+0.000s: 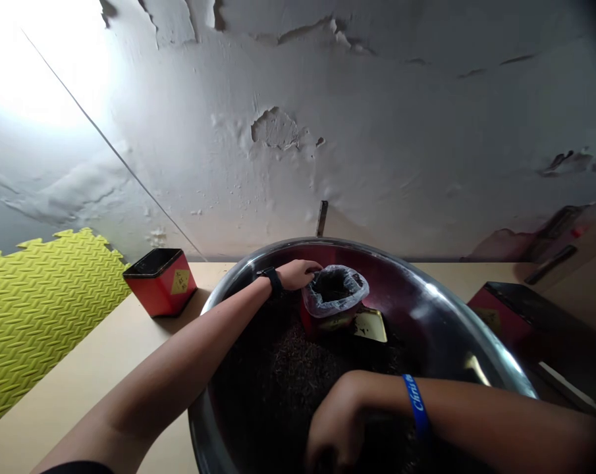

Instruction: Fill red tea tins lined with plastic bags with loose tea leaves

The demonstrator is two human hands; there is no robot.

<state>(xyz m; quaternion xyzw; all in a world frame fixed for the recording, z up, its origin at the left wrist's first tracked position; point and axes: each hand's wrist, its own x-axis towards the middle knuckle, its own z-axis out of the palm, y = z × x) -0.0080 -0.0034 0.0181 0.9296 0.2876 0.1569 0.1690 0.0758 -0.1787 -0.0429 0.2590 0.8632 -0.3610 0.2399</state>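
Observation:
A large shiny metal basin (440, 301) holds dark loose tea leaves (300, 362). Inside it stands a red tin (322, 326) lined with a clear plastic bag (342, 305), whose edge is folded out over the rim; dark leaves show within. My left hand (298, 274), below a dark wristwatch, grips the tin and bag at the upper left of the rim. My right hand (336, 421) is low in the basin over the leaves, fingers curled downward, partly blurred and in shadow; what they hold is hidden. Beside the tin lies a pale lid (371, 325) with some leaves on it.
An open red tin (162, 282) with a yellow label stands on the pale table (144, 359) left of the basin. Another red tin (500, 316) is at right, near a dim cardboard-like shape. A yellow foam mat (51, 309) leans at left. Behind is a peeling wall (278, 184).

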